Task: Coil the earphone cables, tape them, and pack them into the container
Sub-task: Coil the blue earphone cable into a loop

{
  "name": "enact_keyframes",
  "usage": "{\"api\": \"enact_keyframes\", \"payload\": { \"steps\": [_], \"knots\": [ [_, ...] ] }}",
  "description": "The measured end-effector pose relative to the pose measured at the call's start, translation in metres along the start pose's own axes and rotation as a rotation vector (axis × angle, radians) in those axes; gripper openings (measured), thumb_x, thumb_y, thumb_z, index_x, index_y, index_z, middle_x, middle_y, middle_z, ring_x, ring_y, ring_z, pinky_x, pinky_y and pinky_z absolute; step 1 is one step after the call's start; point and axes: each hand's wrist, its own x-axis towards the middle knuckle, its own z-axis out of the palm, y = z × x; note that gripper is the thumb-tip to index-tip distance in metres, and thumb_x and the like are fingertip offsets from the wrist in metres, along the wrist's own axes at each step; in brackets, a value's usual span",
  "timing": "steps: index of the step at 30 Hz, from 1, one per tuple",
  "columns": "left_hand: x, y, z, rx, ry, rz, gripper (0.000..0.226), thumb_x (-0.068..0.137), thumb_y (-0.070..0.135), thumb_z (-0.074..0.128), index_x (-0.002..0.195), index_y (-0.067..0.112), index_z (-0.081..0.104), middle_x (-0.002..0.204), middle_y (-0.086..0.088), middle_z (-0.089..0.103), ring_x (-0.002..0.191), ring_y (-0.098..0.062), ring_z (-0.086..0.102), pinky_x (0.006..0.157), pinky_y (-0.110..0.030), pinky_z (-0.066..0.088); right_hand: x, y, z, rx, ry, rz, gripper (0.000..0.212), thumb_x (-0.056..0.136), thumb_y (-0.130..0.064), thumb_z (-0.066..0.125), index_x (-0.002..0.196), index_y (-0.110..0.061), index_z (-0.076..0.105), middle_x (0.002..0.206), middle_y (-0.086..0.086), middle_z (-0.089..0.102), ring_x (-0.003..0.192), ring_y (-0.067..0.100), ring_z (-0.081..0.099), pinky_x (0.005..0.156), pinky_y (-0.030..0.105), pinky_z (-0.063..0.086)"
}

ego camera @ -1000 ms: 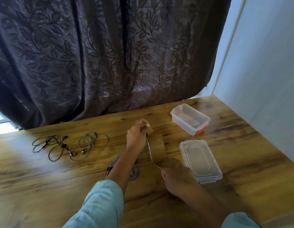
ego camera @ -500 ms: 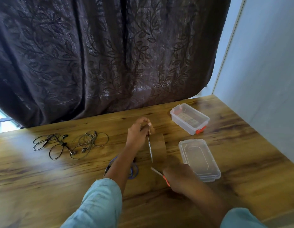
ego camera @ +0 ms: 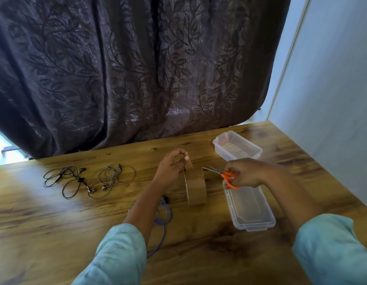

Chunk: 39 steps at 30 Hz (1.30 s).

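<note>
Lifted right hand (ego camera: 247, 173) curls fingers round scissors (ego camera: 224, 176); left hand (ego camera: 170, 167) pinches tape (ego camera: 197, 186)

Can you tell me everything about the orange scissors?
The scissors have bright orange handles that look plastic and thin shiny metal blades that look a little apart. The right hand grips the handles and holds them in the air above the table. The blades point left toward the brown tape, whose end the left hand pinches. They do not touch the tape yet.

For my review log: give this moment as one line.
left hand pinches tape end | right hand holds scissors | earphones loose on table
</note>
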Motion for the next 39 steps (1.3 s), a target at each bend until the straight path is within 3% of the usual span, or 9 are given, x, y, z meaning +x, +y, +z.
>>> {"api": "enact_keyframes", "payload": {
  "steps": [6,8,13,18,24,31,33,36,39],
  "knots": [
    [0.003,-0.004,0.001,0.143,0.018,0.126,0.025,0.091,0.01,0.057,0.082,0.032,0.055,0.101,0.006,0.051,0.099,-0.013,0.048,0.08,-0.025,0.044,0.026,-0.011,-0.002,-0.079,0.033,-0.044,0.047,0.08,-0.038,0.072,0.121,-0.024,0.054,0.109,-0.004,0.055,0.105,0.017,0.053,0.094,0.036,0.048],
    [0.006,-0.007,0.002,0.1,-0.005,0.121,0.023,0.091,0.013,0.058,0.083,0.034,0.056,0.101,0.002,0.051,0.097,-0.015,0.048,0.08,-0.031,0.047,0.032,-0.012,-0.005,-0.078,0.034,-0.047,0.052,0.079,-0.037,0.074,0.126,-0.022,0.055,0.113,-0.002,0.057,0.107,0.018,0.054,0.095,0.036,0.048],
    [0.006,-0.008,0.001,0.045,-0.043,0.05,0.016,0.092,0.018,0.058,0.085,0.032,0.057,0.101,-0.001,0.049,0.094,-0.017,0.048,0.071,-0.026,0.047,0.043,-0.016,-0.012,-0.047,-0.028,-0.074,0.04,0.081,-0.032,0.073,0.118,-0.028,0.059,0.105,-0.008,0.061,0.099,0.013,0.057,0.086,0.028,0.049],
    [0.005,-0.004,0.001,0.009,-0.063,0.033,0.013,0.093,0.014,0.056,0.087,0.025,0.055,0.096,-0.001,0.048,0.087,-0.013,0.049,0.065,-0.02,0.047,0.054,-0.022,-0.017,-0.088,-0.078,-0.071,0.039,0.086,-0.02,0.067,0.124,-0.022,0.058,0.111,-0.004,0.064,0.103,0.013,0.06,0.092,0.03,0.049],
    [0.003,0.001,0.0,-0.019,-0.083,-0.002,0.003,0.094,0.015,0.055,0.095,0.012,0.053,0.093,-0.002,0.046,0.073,-0.006,0.047,0.057,-0.011,0.042,0.06,-0.026,-0.024,-0.188,-0.067,-0.132,0.033,0.084,-0.022,0.07,0.117,-0.021,0.064,0.099,-0.008,0.058,0.095,0.011,0.054,0.079,0.025,0.044],
    [0.003,0.01,0.003,-0.084,-0.09,-0.068,0.002,0.096,0.013,0.051,0.094,0.014,0.051,0.085,0.001,0.046,0.065,-0.002,0.051,0.054,-0.012,0.042,0.066,-0.025,-0.027,-0.165,-0.023,-0.136,0.035,0.086,-0.012,0.067,0.12,-0.018,0.064,0.11,-0.003,0.066,0.094,0.011,0.062,0.089,0.029,0.051],
    [0.002,0.019,0.003,-0.182,-0.068,-0.101,0.006,0.097,0.014,0.049,0.091,0.015,0.049,0.083,0.002,0.05,0.076,-0.013,0.059,0.053,-0.013,0.045,0.068,-0.024,-0.026,-0.146,-0.007,-0.129,0.033,0.086,-0.01,0.067,0.118,-0.018,0.065,0.11,-0.002,0.068,0.091,0.011,0.064,0.092,0.033,0.052],
    [0.005,0.024,0.001,-0.203,-0.028,-0.14,0.004,0.096,0.022,0.049,0.092,0.022,0.051,0.095,0.0,0.057,0.09,-0.031,0.062,0.063,-0.027,0.047,0.07,-0.02,-0.025,-0.101,0.009,-0.135,0.031,0.087,-0.009,0.065,0.117,-0.017,0.065,0.1,-0.005,0.068,0.083,0.006,0.064,0.092,0.033,0.052],
    [0.002,0.028,0.0,-0.206,0.011,-0.172,0.016,0.097,0.034,0.045,0.106,0.022,0.05,0.114,-0.003,0.056,0.102,-0.027,0.058,0.073,-0.039,0.048,0.074,-0.012,-0.027,-0.08,-0.003,-0.131,0.021,0.088,-0.014,0.066,0.107,-0.021,0.067,0.082,-0.015,0.068,0.078,0.0,0.063,0.088,0.035,0.055]
  ]
}}
